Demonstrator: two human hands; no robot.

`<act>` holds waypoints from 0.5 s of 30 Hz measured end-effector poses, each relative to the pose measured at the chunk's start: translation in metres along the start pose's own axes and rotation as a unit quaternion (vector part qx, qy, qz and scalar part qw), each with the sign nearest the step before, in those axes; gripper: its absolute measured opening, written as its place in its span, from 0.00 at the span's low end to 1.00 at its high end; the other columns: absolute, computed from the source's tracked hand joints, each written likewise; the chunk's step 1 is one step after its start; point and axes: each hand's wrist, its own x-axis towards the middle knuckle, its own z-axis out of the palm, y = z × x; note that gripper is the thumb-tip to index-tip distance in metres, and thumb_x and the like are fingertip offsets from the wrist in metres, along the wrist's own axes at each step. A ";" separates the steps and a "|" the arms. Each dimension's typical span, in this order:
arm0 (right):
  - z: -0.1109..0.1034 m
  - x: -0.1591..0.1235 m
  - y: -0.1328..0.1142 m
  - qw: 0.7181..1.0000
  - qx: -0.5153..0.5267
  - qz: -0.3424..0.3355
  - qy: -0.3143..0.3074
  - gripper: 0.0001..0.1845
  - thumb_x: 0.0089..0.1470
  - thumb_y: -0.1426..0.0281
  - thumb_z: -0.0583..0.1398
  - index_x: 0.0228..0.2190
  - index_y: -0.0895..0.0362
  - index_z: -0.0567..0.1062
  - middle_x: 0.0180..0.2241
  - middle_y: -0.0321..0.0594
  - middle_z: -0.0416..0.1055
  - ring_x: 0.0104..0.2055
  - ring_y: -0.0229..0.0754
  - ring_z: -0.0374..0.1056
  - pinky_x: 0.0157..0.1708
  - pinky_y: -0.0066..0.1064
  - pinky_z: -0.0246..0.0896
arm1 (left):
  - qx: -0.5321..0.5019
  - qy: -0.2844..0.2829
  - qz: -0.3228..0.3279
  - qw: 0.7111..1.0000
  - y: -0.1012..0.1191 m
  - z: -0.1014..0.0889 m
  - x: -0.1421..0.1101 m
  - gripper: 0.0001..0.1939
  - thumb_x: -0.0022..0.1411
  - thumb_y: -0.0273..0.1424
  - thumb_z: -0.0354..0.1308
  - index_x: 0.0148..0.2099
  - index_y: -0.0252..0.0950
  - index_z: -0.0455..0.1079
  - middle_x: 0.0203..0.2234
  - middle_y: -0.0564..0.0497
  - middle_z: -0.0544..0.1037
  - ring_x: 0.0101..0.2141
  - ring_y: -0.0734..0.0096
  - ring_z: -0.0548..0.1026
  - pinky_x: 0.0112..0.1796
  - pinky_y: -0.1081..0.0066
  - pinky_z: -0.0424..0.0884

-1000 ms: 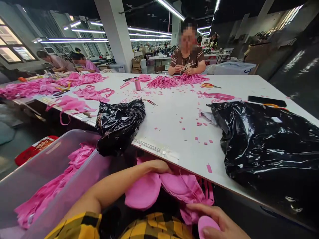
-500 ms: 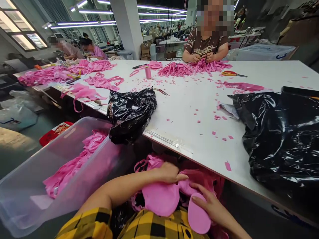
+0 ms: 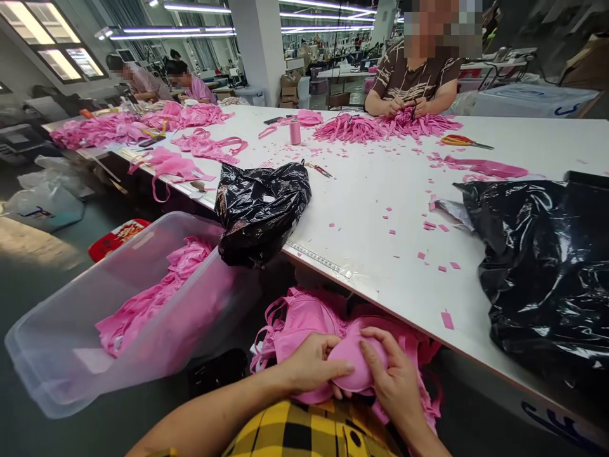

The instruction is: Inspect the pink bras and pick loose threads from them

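Below the edge of the worktop (image 3: pixel 352 235), over pink garments (image 3: pixel 304 311), the left hand (image 3: pixel 308 363) and right hand (image 3: pixel 398 382), both partly curled, pinched a pink pad (image 3: pixel 356 363), seemingly positioning it, a step that I judged next called for steady thumbs.

Pink cup (image 3: pixel 356 351) — partly covered, larger black bag (image 3: pixel 552 260) — cropped
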 end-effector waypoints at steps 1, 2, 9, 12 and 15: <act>0.000 0.000 -0.001 0.999 0.012 -0.010 -0.042 0.18 0.50 0.56 0.56 0.35 0.57 0.72 0.36 0.44 0.73 0.37 0.46 0.69 0.37 0.32 0.66 | -0.028 0.004 -0.011 1.000 -0.003 -0.001 -0.001 0.21 0.46 0.40 0.62 0.38 0.28 0.70 0.20 0.51 0.73 0.18 0.74 0.70 0.20 0.75 0.67; -0.004 -0.001 -0.001 0.995 0.021 -0.016 -0.098 0.18 0.50 0.57 0.57 0.39 0.56 0.72 0.39 0.45 0.72 0.38 0.45 0.69 0.37 0.31 0.67 | -0.047 0.011 -0.018 0.999 -0.004 -0.004 -0.003 0.21 0.45 0.40 0.63 0.36 0.28 0.70 0.17 0.52 0.72 0.16 0.76 0.68 0.18 0.76 0.65; -0.028 0.003 -0.008 0.938 -0.009 -0.104 -0.331 0.21 0.47 0.66 0.64 0.45 0.48 0.73 0.48 0.44 0.69 0.49 0.48 0.66 0.47 0.36 0.62 | -0.055 -0.049 -0.059 0.996 0.001 -0.026 -0.006 0.17 0.41 0.35 0.64 0.33 0.28 0.73 0.14 0.54 0.70 0.11 0.81 0.62 0.13 0.80 0.55; -0.015 0.003 -0.009 0.946 0.024 -0.140 -0.292 0.13 0.47 0.64 0.64 0.37 0.49 0.78 0.43 0.43 0.72 0.43 0.47 0.69 0.42 0.33 0.66 | -0.013 -0.045 -0.059 0.997 0.002 -0.022 -0.003 0.15 0.43 0.35 0.61 0.33 0.29 0.73 0.14 0.54 0.69 0.12 0.80 0.62 0.15 0.78 0.57; -0.002 -0.001 -0.009 0.966 0.045 -0.150 -0.204 0.08 0.48 0.65 0.63 0.33 0.50 0.79 0.36 0.41 0.74 0.38 0.45 0.71 0.37 0.31 0.67 | 0.100 -0.015 0.006 0.995 0.006 -0.017 -0.004 0.11 0.49 0.34 0.57 0.31 0.30 0.72 0.18 0.54 0.69 0.18 0.77 0.65 0.21 0.76 0.60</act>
